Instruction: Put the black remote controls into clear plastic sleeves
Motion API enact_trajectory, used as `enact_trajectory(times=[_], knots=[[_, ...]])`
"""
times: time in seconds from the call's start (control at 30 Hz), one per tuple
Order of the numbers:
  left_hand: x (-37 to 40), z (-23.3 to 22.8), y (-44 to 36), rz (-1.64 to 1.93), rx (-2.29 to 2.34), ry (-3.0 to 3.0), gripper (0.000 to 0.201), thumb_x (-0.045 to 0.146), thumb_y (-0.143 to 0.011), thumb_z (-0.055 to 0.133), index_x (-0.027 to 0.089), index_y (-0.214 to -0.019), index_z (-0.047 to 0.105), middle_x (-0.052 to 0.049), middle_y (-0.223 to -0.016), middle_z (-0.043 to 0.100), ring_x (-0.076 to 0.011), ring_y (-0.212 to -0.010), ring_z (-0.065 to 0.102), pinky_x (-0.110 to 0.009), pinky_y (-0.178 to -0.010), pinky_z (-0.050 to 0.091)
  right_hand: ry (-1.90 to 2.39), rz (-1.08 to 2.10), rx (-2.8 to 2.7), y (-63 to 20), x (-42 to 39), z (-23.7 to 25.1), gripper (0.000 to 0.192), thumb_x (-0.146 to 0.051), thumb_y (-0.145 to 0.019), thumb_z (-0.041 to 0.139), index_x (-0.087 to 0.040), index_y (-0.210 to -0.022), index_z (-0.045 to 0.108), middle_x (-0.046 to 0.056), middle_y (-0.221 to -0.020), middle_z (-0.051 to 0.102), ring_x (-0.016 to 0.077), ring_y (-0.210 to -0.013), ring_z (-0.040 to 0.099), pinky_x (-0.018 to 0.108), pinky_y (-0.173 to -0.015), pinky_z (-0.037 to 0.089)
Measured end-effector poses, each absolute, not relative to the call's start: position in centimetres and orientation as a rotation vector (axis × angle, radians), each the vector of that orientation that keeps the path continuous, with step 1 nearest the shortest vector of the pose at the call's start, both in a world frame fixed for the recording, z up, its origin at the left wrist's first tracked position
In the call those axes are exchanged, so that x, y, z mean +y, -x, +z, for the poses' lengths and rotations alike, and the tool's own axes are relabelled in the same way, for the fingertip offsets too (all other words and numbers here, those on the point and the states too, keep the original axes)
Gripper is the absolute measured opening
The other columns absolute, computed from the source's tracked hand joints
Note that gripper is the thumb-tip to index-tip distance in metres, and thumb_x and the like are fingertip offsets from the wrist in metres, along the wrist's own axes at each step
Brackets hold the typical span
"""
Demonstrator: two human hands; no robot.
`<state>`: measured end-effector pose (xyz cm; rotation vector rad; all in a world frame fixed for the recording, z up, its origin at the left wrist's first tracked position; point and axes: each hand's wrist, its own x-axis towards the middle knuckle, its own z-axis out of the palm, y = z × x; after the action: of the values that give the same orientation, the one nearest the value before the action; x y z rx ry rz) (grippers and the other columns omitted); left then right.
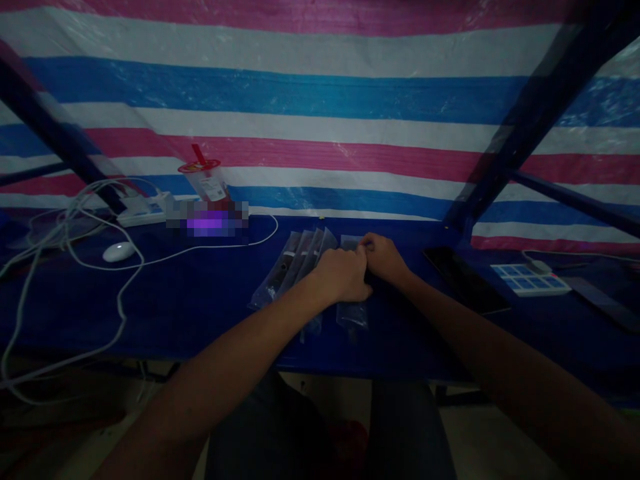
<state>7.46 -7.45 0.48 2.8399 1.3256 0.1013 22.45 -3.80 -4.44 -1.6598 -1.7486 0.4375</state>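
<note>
A clear plastic bag (352, 316) lies lengthwise on the blue table, its contents too dark to make out. My left hand (344, 275) rests across its middle with the fingers curled closed on it. At the bag's upper right edge, my right hand (384, 257) is closed in a pinch, its fingertips touching those of the left. Just left of my hands, several similar clear bags (280, 272) overlap in a fanned row. Dark items with a pale band show through some of them, and my left forearm covers part of the row.
A cup with a red lid and straw (209, 181) stands at the back left. Nearby are a white mouse (119, 251), tangled white cables (70, 233) and a power strip (143, 212). On the right lie a dark tablet (465, 280), another power strip (530, 279) and a phone-like slab (606, 303).
</note>
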Motion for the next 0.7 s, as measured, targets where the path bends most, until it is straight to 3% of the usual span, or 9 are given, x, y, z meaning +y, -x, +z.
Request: enact_trajectory(times=[0.07,0.2,0.3,0.43,0.57,0.7], knots=[[-7.0,0.5,-7.4,0.209,1.357,-2.706,0.064,0.042,-0.075,0.063,0.007,-0.128,0.054,-0.023,-0.098,0.073,-0.0354,-0.088,0.071,-0.041,-0.067,0.047,1.605,0.557,-1.589,-22.4,-3.8,-4.4,0.006,-0.024,-0.085,0.058,-0.020,-0.089,0.061,0.004,-0.067,0.067,0.0189,-0.061,0.063,0.029,-0.057,0.042],[-4.5,0.8,-6.5,0.570,1.371,-2.275,0.048,0.045,-0.082,0.056,0.013,-0.118,0.055,-0.018,-0.095,0.074,-0.0282,-0.080,0.070,-0.037,-0.062,0.048,1.328,0.893,-1.100,-22.2,-3.6,-3.6,0.029,-0.046,-0.091,0.056,-0.024,-0.108,0.046,0.000,-0.070,0.065,0.0175,-0.055,0.062,0.029,-0.051,0.047],[-2.3,1.1,-5.5,0.723,1.137,-1.940,0.034,0.029,-0.085,0.044,0.016,-0.114,0.057,-0.014,-0.092,0.075,-0.0231,-0.076,0.070,-0.036,-0.062,0.052,1.143,1.086,-0.996,-22.2,-3.6,-2.8,0.035,-0.053,-0.090,0.056,-0.025,-0.109,0.047,0.004,-0.086,0.068,0.0182,-0.067,0.066,0.031,-0.058,0.053],[-1.0,1.3,-4.5,0.676,0.895,-1.715,0.050,0.020,-0.079,0.041,0.012,-0.124,0.060,-0.016,-0.099,0.076,-0.0234,-0.074,0.071,-0.039,-0.065,0.057,0.995,1.233,-1.093,-22.1,-4.1,-1.9,0.035,-0.053,-0.092,0.048,-0.022,-0.108,0.054,0.011,-0.101,0.070,0.0239,-0.093,0.069,0.035,-0.073,0.056],[-1.1,1.1,-4.1,0.539,0.815,-1.746,0.054,0.025,-0.086,0.040,0.013,-0.136,0.056,-0.017,-0.103,0.076,-0.0207,-0.067,0.070,-0.038,-0.062,0.056,0.915,1.235,-1.076,-22.1,-4.3,-1.1,0.032,-0.045,-0.093,0.043,-0.025,-0.117,0.050,0.011,-0.116,0.069,0.0257,-0.106,0.066,0.039,-0.079,0.056],[-1.7,1.0,-4.0,0.578,0.820,-1.981,0.054,0.046,-0.091,0.049,0.013,-0.133,0.057,-0.017,-0.104,0.074,-0.0210,-0.075,0.070,-0.035,-0.066,0.054,0.899,1.118,-0.963,-22.8,-3.5,-0.4,0.020,-0.041,-0.087,0.047,-0.025,-0.100,0.047,0.012,-0.117,0.066,0.0265,-0.114,0.064,0.043,-0.087,0.056]])
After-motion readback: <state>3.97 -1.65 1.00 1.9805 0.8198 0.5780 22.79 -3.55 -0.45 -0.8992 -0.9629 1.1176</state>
